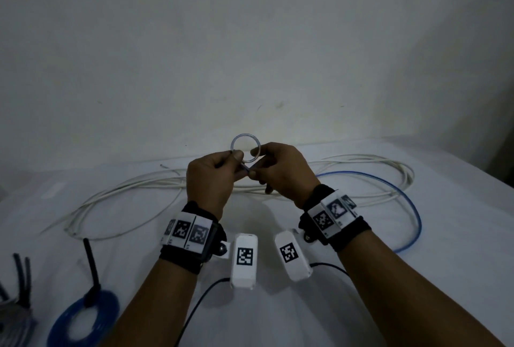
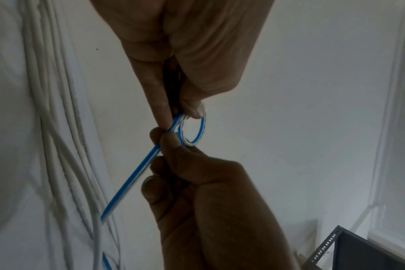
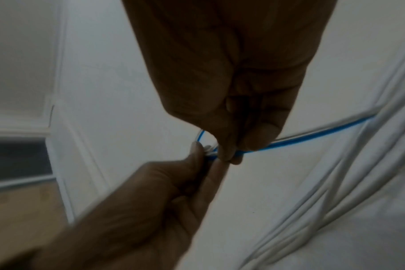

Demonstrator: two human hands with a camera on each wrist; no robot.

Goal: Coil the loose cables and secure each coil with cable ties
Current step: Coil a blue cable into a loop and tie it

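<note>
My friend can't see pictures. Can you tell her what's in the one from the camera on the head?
Two hands, the left hand and right hand, pinch a small loop of blue cable above a white table. Loose white cables sprawl behind them, and a tied blue coil lies near left.

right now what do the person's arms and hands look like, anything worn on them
Both forearms are bare, no sleeves. The left hand and right hand wear no gloves. Each wrist carries a black strap with a white band of square black-and-white markers, and a white boxy camera unit printed with one marker, trailing a thin black cable.
</note>
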